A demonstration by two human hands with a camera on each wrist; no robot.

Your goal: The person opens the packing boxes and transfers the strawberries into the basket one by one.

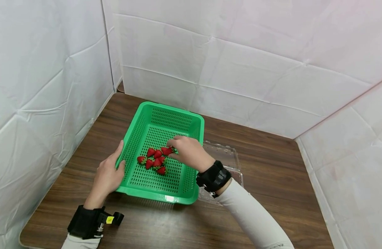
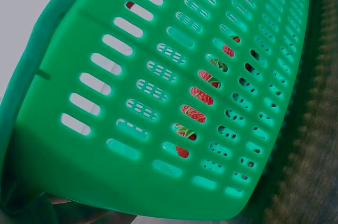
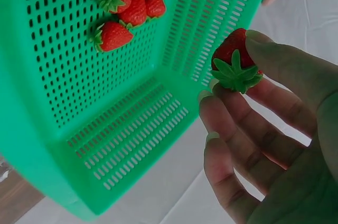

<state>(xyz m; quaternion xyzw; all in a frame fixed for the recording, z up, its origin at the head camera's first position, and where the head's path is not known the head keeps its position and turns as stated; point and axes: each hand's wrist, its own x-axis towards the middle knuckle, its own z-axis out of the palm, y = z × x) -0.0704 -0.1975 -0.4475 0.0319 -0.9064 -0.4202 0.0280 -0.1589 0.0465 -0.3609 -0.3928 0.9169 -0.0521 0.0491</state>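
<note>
A wooden table (image 1: 272, 180) stands against white padded walls (image 1: 256, 62); on it sits a green slotted basket (image 1: 178, 117), with a clear plastic clamshell (image 1: 225, 155) just beside its right wall; the left hand (image 1: 108, 174) grips the basket's left rim, thumb curled over the edge; the right hand (image 1: 189, 152) reaches inside and pinches one strawberry (image 3: 232, 57) between thumb and fingertips (leafy cap towards the camera); a cluster of strawberries (image 1: 154, 161) lies on the basket floor.
</note>
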